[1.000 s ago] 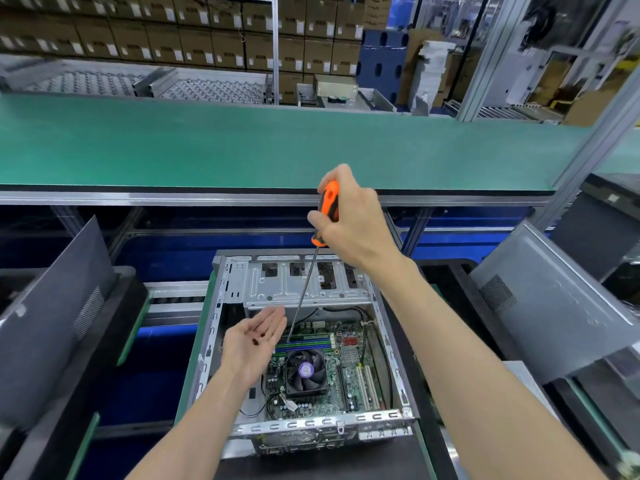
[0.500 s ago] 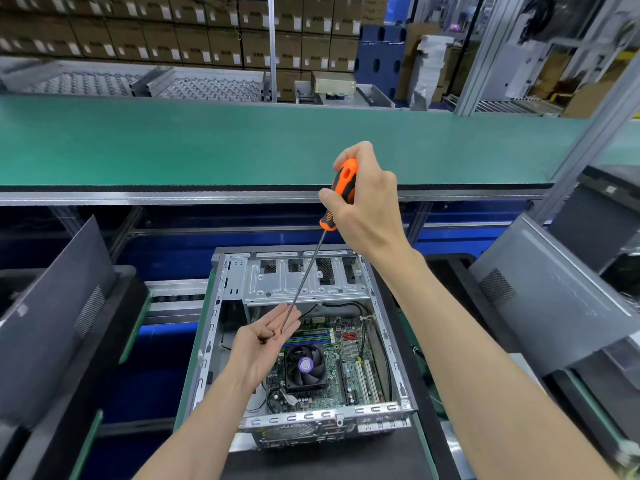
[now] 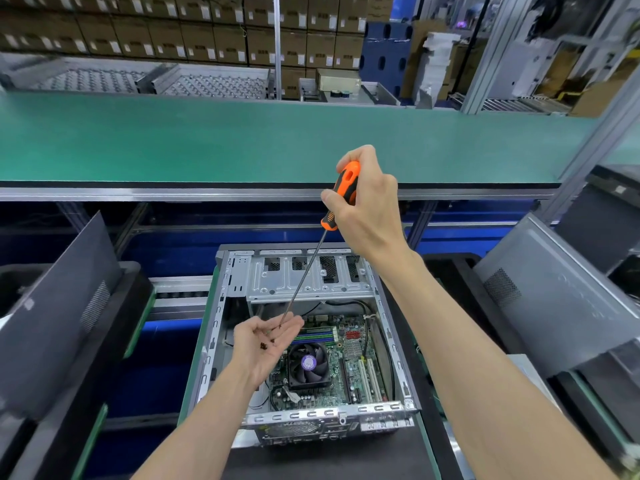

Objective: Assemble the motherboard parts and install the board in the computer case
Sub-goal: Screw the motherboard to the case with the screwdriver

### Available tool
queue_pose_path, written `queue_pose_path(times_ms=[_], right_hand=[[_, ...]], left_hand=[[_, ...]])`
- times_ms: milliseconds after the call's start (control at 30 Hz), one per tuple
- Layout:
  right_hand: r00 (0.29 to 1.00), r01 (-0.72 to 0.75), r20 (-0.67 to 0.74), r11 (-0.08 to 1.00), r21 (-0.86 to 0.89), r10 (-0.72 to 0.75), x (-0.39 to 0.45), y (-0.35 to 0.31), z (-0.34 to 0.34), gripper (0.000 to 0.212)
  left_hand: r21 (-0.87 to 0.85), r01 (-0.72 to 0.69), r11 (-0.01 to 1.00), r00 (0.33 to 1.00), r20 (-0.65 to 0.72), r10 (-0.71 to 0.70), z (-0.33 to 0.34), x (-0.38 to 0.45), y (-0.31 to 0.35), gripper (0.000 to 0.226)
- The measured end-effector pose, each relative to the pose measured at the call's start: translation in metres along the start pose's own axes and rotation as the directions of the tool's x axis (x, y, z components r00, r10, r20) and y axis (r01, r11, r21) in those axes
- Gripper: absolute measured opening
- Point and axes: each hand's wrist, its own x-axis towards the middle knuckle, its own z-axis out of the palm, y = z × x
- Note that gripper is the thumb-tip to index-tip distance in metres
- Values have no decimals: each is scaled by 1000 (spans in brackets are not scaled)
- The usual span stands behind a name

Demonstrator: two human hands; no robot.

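Your computer case (image 3: 221, 327) lies open on its side, the motherboard (image 3: 349, 362) already seated inside. Above it, your right hand (image 3: 367, 206) is wrapped round the screwdriver (image 3: 341, 194), tip angled down into your left hand (image 3: 266, 344) — palm up, fingers relaxed, cupping loose screws (image 3: 268, 345), probably so the tip can lift one.
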Motion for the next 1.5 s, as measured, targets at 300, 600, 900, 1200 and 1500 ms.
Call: queue_pose_path(times_ms=[300,600,900,1200,1500], right_hand=[[1000,-12,-13,1000,-6,12,2,1,-3,27],[998,-29,-43,994,103,34,-1,3,4,28],[998,-48,-37,994,103,52,-5,6,18,29],[996,-64,-51,991,117,70,-8,2,19,29],[993,-103,-38,983,150,109,-10,-1,19,29]], left_hand=[[127,14,992,987,-163,7,-3,6,-2,19],[-126,-198,972,958,-235,165,-15,5,17,22],[-303,-231,924,965,-195,177,-8,-2,18,18],[-305,-236,923,958,-234,167,-10,-1,17,28],[-370,-241,897,960,-226,165,-12,2,19,19]])
